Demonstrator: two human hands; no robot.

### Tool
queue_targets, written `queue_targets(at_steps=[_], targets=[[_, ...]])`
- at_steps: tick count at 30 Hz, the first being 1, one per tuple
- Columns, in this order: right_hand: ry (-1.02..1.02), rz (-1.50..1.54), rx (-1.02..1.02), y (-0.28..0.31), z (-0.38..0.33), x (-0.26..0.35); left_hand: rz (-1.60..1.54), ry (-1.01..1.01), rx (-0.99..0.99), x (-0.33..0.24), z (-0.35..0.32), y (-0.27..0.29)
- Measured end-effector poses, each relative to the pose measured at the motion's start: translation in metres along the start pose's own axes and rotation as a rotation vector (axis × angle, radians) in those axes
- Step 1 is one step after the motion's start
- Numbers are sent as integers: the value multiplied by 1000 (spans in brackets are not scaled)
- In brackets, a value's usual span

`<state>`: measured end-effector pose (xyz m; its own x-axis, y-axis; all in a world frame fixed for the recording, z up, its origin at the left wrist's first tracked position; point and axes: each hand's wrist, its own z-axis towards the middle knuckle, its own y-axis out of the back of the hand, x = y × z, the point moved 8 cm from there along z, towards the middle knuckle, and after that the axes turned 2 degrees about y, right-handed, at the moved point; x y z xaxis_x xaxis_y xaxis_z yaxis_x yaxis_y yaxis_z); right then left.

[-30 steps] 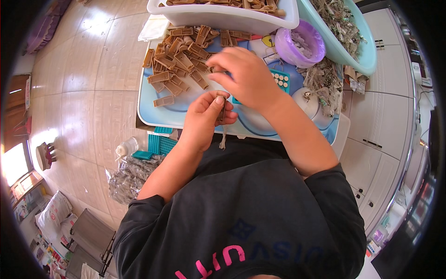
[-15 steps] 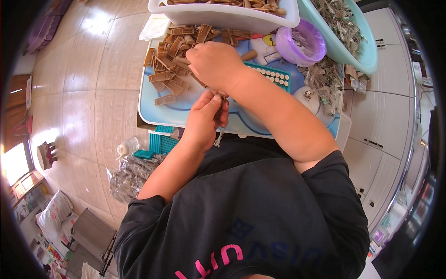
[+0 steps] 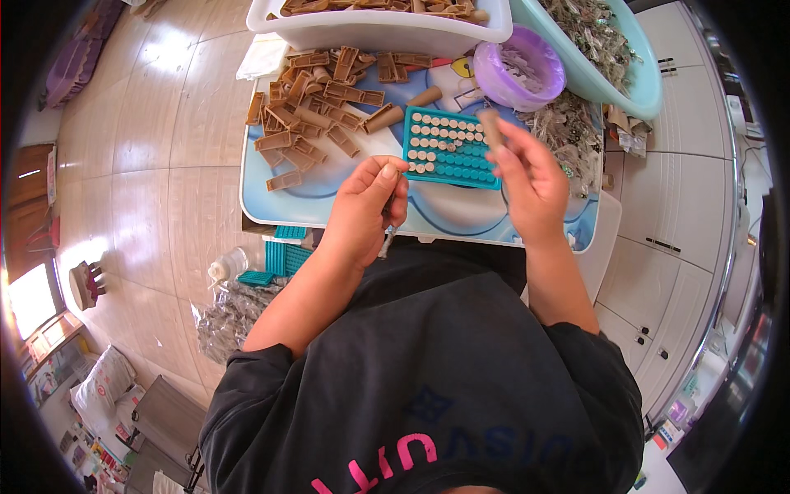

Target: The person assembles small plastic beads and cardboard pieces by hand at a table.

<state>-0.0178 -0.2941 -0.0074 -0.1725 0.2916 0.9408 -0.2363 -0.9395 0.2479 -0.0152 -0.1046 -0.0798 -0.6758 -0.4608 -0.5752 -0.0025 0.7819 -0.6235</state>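
Note:
My left hand (image 3: pixel 366 202) is closed in front of the table's near edge. A thin greyish, partly see-through strip (image 3: pixel 387 241) hangs out below its fingers; the rest of what it grips is hidden. My right hand (image 3: pixel 535 185) is raised over the table's right part, thumb and fingers pinching a brown tapered plastic piece (image 3: pixel 490 130) that points up. Between the hands lies a teal tray (image 3: pixel 461 183) with rows of holes, some filled with small whitish round pieces. Left of it spreads a pile of brown plastic shells (image 3: pixel 309 111), some of them open-sided.
A white tub (image 3: pixel 387 29) of more brown pieces stands at the back. Behind the tray is a purple basin (image 3: pixel 520 82), beside a large light-teal basin (image 3: pixel 650 95) of clear-wrapped bits. Loose bits (image 3: pixel 576 136) heap at the right. Teal trays (image 3: pixel 286 253) and a plastic bag (image 3: pixel 218 325) sit below, left.
My right hand has left the brown pile and swung right, past the teal tray, now with a brown piece in its fingers. My left hand stays nearly in place, still closed.

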Motion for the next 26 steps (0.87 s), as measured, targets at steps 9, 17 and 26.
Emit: queue_targets(at_steps=[9,17,26], targets=[[-228,-460,-54,51,-72,-55,85,25,26,1,2,-27],[-293,-663,-14,63,-65,-45,45,81,57,10,5,-35],[-201,-936,107,59,-58,-45,66,147,110,23,5,-41]])
